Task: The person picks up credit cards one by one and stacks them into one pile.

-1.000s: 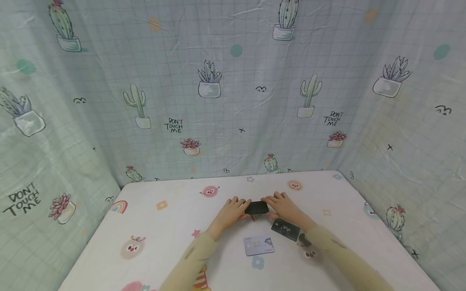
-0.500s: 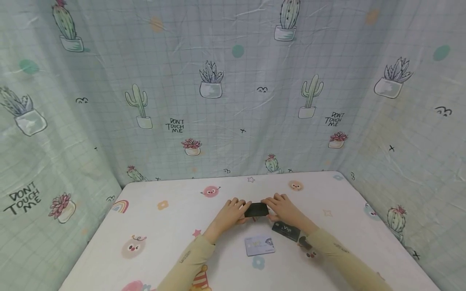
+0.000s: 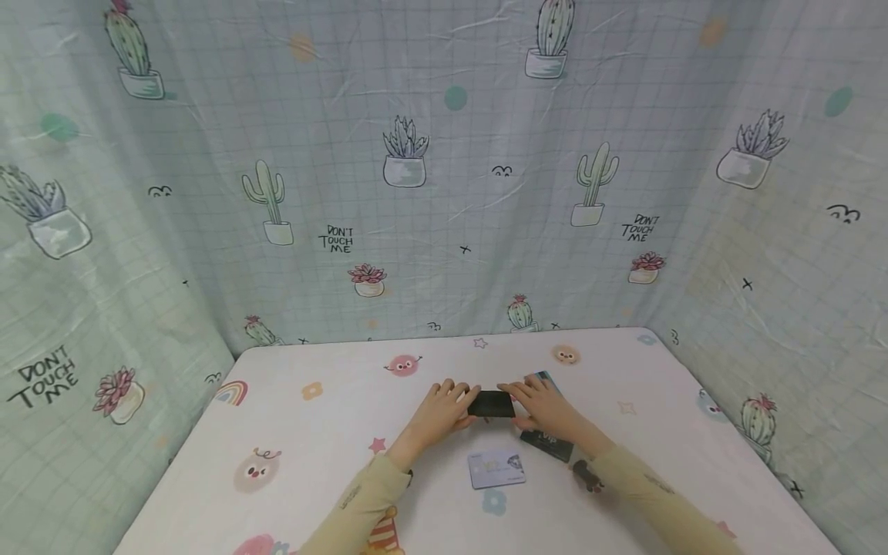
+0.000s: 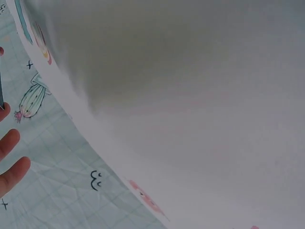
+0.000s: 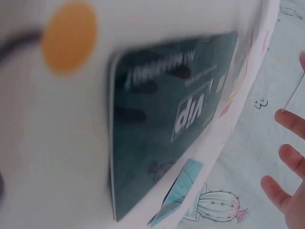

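In the head view, a black card is held between both hands, a little above the table. My left hand pinches its left edge and my right hand pinches its right edge. In the right wrist view the held card shows only as a thin edge between the fingertips. Below my right wrist lies a black VIP card, large in the right wrist view. A blue card lies just beyond my right hand, partly covered by it.
A silver-lilac card lies flat in front of the hands. The table has a white cloth printed with cartoon figures. A cactus-patterned curtain encloses the back and sides.
The blue card now shows beyond my right hand; it was not visible before. Both hands keep hold of the black card, which faces slightly more toward the camera.
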{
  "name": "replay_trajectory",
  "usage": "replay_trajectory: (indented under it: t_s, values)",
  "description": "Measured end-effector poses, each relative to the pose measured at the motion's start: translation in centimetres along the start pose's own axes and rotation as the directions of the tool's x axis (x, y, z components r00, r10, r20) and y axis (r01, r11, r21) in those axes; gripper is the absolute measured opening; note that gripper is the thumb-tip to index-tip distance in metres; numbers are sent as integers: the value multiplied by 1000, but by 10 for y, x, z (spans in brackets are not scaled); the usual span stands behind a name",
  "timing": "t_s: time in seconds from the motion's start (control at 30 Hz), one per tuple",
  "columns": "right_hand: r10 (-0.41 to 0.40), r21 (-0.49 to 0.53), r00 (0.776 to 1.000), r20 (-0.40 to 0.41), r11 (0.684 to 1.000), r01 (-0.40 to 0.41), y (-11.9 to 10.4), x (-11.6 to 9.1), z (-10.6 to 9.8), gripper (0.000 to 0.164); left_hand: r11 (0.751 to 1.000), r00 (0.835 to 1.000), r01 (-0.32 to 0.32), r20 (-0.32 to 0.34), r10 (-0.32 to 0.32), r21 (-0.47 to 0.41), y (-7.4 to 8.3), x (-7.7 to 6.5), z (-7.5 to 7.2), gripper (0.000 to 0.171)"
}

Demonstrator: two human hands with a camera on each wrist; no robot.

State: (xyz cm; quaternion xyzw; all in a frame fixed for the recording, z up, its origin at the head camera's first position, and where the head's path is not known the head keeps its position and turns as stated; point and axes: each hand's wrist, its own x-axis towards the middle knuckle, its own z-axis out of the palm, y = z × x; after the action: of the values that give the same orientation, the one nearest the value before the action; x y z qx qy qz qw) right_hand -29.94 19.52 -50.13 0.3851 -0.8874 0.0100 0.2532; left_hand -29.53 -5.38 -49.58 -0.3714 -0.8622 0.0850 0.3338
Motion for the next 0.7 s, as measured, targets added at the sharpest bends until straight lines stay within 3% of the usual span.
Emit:
replay_trajectory:
  t_s: [0.27,0.43,0.7]
  values:
    - [53,103,999,10,993,-54,-4,-4,-1,66,996,997,60,47,-57,-69,6,-2,-10,49]
    - [92,219,996,18,971,-94,-8,-5,-5,64,992,995,89,43,-85,-94,9,-6,-14,51]
    - [83,249,996,-19,966,-76,-16,-9,-11,64,991,994,102,46,-98,-92,16,-15,-19,51]
